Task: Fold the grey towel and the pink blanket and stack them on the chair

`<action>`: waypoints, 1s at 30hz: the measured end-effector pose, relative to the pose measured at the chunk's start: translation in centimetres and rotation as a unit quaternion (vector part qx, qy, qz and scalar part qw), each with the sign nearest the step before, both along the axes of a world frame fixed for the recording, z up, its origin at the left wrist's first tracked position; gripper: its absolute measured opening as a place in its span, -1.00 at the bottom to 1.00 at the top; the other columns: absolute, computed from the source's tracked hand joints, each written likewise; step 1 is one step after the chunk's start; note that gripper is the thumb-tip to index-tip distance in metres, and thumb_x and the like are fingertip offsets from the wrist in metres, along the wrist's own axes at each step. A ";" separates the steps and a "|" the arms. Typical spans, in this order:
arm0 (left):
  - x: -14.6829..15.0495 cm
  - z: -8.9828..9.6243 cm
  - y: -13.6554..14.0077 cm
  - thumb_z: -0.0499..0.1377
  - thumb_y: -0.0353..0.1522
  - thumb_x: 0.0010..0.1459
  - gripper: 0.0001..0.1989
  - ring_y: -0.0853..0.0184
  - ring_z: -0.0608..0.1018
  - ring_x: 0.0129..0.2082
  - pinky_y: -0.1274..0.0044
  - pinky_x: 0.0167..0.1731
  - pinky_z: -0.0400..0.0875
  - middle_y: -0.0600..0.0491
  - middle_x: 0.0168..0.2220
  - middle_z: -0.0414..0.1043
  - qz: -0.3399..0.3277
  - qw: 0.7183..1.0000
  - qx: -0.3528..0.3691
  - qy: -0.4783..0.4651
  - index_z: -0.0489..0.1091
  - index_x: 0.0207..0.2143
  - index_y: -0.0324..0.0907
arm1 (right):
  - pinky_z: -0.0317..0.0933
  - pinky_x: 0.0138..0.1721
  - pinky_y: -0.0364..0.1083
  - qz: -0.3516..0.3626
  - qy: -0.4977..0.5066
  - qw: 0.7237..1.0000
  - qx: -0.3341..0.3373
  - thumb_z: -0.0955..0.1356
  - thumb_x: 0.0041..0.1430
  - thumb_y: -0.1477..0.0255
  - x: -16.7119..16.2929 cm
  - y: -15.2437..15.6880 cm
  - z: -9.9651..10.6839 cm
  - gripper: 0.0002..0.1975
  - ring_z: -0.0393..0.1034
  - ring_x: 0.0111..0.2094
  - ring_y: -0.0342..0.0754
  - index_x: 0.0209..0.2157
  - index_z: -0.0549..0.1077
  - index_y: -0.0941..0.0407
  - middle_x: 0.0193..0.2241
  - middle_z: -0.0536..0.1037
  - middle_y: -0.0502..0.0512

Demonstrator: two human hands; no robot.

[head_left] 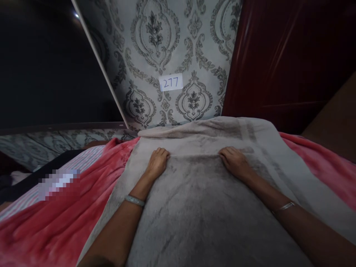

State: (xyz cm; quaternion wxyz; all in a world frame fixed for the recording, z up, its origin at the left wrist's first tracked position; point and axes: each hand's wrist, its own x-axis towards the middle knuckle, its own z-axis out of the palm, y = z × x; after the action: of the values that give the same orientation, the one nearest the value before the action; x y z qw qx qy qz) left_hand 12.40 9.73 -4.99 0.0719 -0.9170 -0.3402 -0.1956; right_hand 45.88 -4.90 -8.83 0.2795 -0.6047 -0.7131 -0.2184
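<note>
A grey plush blanket [191,207] lies spread before me, its far part bunched in folds near the wall. My left hand [158,161] is closed on it left of the middle, fingers curled into the fabric. On the other side my right hand [235,161] grips the same blanket, thumb and fingers pinching it. Between the two hands the cloth is drawn into a straight, shallow crease. Beneath the grey blanket, a red plush blanket [83,207] shows on both sides.
Behind stands a patterned wall [154,33] bearing a paper label [171,82] marked 277. A large dark screen [50,66] fills the upper left. Dark red glossy furniture [283,63] rises at the right. Striped cloth [89,157] lies beyond the red blanket.
</note>
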 end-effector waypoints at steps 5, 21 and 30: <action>-1.0 0.2 -0.4 0.13 -0.42 0.31 -0.80 0.14 0.45 -0.02 0.29 -0.02 0.35 -0.11 -0.09 0.47 -0.009 0.999 -0.038 0.020 0.49 -0.07 -0.17 | 0.29 -0.15 0.06 0.011 0.044 0.999 -0.024 0.12 0.42 0.32 0.4 0.1 -0.6 -0.64 0.41 -0.22 0.13 -0.29 0.47 0.09 -0.32 0.53 0.23; -2.4 1.7 -1.0 0.08 -0.38 0.38 -0.83 0.14 0.43 0.00 0.33 -0.03 0.29 -0.10 -0.11 0.46 0.052 0.997 -0.011 0.050 0.46 -0.12 -0.18 | 0.40 -0.19 0.11 0.044 0.054 0.997 0.029 0.10 0.44 0.09 1.3 0.7 -1.7 -0.50 0.48 -0.26 0.14 -0.29 0.50 0.07 -0.34 0.57 0.23; -6.2 2.5 0.7 0.12 -0.45 0.30 -0.89 0.11 0.47 -0.04 0.31 -0.03 0.34 -0.13 -0.16 0.49 0.100 0.993 -0.059 0.029 0.46 -0.22 -0.19 | 0.38 -0.21 0.09 0.045 0.062 0.997 0.002 0.15 0.42 0.20 0.9 0.3 -0.8 -0.60 0.47 -0.27 0.13 -0.32 0.50 0.04 -0.35 0.57 0.20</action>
State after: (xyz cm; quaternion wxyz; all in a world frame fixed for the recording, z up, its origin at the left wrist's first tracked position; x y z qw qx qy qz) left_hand 6.16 10.47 -2.52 0.0464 -0.8863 -0.4388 -0.1407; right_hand 46.75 -4.65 -9.61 0.3341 -0.5834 -0.7206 -0.1692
